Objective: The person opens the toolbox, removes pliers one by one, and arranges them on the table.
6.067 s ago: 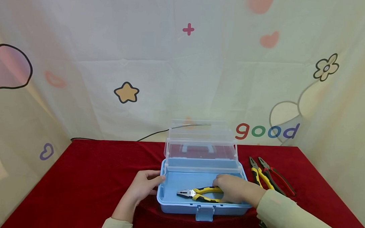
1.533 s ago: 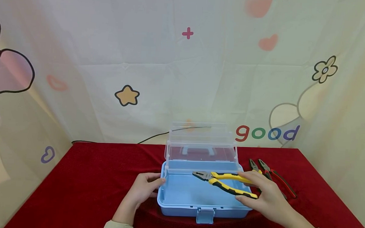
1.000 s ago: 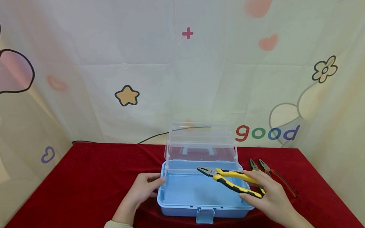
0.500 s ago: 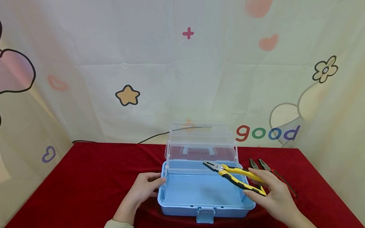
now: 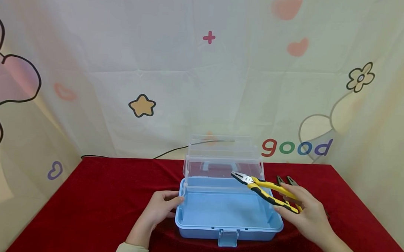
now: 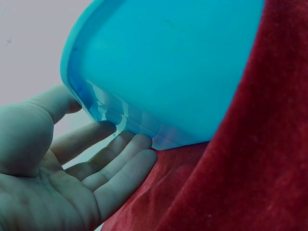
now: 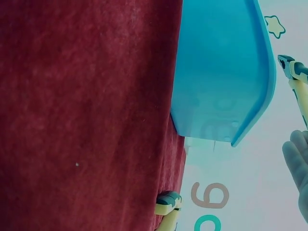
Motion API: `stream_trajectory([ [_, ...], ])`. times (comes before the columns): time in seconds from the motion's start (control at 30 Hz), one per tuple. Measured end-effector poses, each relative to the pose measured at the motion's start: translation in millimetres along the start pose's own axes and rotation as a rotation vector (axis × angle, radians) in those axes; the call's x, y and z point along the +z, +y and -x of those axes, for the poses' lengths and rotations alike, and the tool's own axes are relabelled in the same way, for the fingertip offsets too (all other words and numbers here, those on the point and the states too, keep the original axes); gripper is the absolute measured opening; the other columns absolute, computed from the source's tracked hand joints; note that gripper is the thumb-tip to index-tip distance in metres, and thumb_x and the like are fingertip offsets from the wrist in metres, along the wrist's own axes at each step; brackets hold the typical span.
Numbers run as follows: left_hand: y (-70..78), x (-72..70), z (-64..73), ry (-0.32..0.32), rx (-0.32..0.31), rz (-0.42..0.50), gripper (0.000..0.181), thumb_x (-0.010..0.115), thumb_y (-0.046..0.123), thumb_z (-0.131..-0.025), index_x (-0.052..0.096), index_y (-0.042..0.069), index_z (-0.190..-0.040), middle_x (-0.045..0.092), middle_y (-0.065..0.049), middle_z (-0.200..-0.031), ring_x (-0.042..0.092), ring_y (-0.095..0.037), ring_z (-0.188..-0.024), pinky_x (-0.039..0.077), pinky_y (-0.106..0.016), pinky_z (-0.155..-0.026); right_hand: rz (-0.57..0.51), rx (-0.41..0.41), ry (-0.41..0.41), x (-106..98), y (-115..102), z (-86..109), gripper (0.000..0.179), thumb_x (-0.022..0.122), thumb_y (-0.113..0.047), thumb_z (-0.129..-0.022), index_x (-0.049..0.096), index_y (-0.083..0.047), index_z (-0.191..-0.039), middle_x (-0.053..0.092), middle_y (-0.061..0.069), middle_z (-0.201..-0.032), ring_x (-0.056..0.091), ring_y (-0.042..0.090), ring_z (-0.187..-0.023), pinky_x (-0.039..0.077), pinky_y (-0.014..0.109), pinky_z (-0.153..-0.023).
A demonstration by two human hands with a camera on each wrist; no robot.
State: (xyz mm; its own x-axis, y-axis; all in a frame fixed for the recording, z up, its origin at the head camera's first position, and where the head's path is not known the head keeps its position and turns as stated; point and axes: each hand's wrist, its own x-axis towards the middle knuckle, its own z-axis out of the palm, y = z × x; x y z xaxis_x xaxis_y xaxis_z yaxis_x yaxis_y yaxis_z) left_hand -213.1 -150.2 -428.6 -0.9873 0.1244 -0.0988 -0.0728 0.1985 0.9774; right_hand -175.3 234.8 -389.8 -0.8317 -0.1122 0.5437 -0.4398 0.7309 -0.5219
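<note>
A light-blue toolbox point(image 5: 227, 214) stands on the red cloth with its clear lid raised at the back. My left hand point(image 5: 161, 206) holds its left side, thumb over the rim and fingers against the outer wall point(image 6: 159, 86). My right hand point(image 5: 306, 211) grips combination pliers point(image 5: 250, 182) by their yellow-and-black handles. The pliers are raised above the right part of the box, handles spread, nose pointing left and away. In the right wrist view, the pliers' head point(image 7: 287, 66) and the right hand point(image 7: 299, 163) show at the right edge.
Two more pliers lie on the cloth right of the box: yellow-handled pliers point(image 5: 280, 180) and another pair point(image 5: 291, 181), both largely hidden behind my right hand. A printed white curtain point(image 5: 157, 65) hangs behind the table point(image 5: 112, 197).
The pliers, lying inside the box earliest, have been lifted out by my right hand. Over the last second and a half they move right and away. My left hand stays on the box.
</note>
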Motion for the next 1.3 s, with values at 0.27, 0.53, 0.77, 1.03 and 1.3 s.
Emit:
stream_trajectory([
  [0.27,0.2,0.4,0.0,0.004,-0.001,-0.003,0.046,0.065,0.025,-0.089,0.058,-0.005,-0.124,0.065,-0.023,-0.114,0.069,-0.025,-0.089,0.059,-0.041,-0.071,-0.019,0.022,0.030,-3,5,-0.1,0.058,0.082,-0.012,-0.071,0.059,-0.006,-0.124,0.062,0.003,-0.107,0.054,-0.014,-0.088,0.051,0.009,-0.070],
  [0.53,-2.1,-0.5,-0.9,-0.008,0.008,0.013,0.046,0.064,0.023,-0.089,0.058,-0.006,-0.124,0.065,-0.024,-0.114,0.069,-0.024,-0.089,0.059,-0.040,-0.072,-0.052,0.043,0.052,-4,7,0.5,0.059,0.081,-0.008,-0.072,0.058,-0.004,-0.126,0.060,0.007,-0.109,0.054,-0.017,-0.089,0.048,0.004,-0.070],
  [0.77,-1.8,-0.5,-1.3,-0.014,0.011,0.016,0.046,0.064,0.024,-0.089,0.058,-0.006,-0.124,0.065,-0.024,-0.114,0.069,-0.025,-0.090,0.059,-0.040,-0.072,-0.044,0.074,0.071,-5,14,0.2,0.061,0.080,-0.010,-0.074,0.055,-0.004,-0.129,0.060,0.011,-0.112,0.050,-0.020,-0.090,0.046,0.001,-0.071],
  [1.03,-1.3,-0.5,-0.5,-0.010,0.004,0.020,0.047,0.064,0.024,-0.089,0.057,-0.006,-0.125,0.064,-0.024,-0.115,0.069,-0.025,-0.089,0.059,-0.040,-0.071,-0.060,0.094,0.081,-7,19,0.6,0.058,0.078,-0.008,-0.076,0.055,-0.001,-0.128,0.057,0.011,-0.111,0.048,-0.024,-0.090,0.045,0.000,-0.071],
  [1.3,-0.6,-0.5,-0.2,-0.010,0.006,0.020,0.046,0.064,0.022,-0.089,0.057,-0.007,-0.124,0.065,-0.024,-0.113,0.069,-0.025,-0.089,0.059,-0.040,-0.072,-0.055,0.135,0.094,-11,24,1.2,0.058,0.078,-0.011,-0.077,0.054,-0.002,-0.129,0.057,0.013,-0.114,0.046,-0.026,-0.091,0.044,-0.001,-0.070],
])
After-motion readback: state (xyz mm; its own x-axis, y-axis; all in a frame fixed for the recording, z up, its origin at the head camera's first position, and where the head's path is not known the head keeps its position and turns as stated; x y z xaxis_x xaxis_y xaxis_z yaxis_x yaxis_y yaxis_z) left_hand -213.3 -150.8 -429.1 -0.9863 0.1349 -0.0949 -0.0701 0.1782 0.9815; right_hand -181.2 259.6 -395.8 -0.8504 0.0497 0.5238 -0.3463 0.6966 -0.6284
